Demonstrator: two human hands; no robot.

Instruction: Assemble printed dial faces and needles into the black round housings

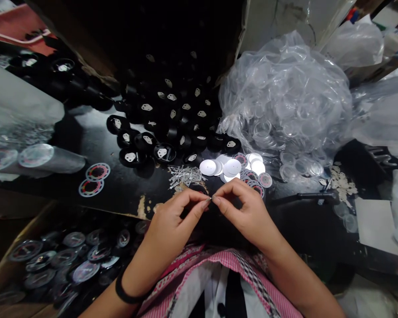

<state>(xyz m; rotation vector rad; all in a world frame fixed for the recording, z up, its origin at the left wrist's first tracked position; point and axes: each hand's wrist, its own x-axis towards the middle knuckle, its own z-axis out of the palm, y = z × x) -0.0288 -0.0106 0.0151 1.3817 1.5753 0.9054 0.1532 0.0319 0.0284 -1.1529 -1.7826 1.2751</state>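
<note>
Fingertips of my left hand (pixel 179 215) and my right hand (pixel 242 210) meet in a pinch over the near edge of the black table (pixel 119 201). Between them glints a tiny shiny piece (pixel 211 198), too small to name and mostly hidden by the fingers. Just beyond lies a heap of thin silvery pins (pixel 185 176). To its right are white metal discs (pixel 232 168) and printed dial rings (pixel 250 176). A dark round part (pixel 199 189) shows partly behind my left fingertips.
Black round housings (pixel 164 152) with pale plates spill from a dark box at the back. A plastic bag (pixel 285 88) bulges with clear covers. Finished-looking gauges (pixel 74 239) fill a box at lower left. A black tool (pixel 305 195) lies at right; stacked dials (pixel 49 158) stand left.
</note>
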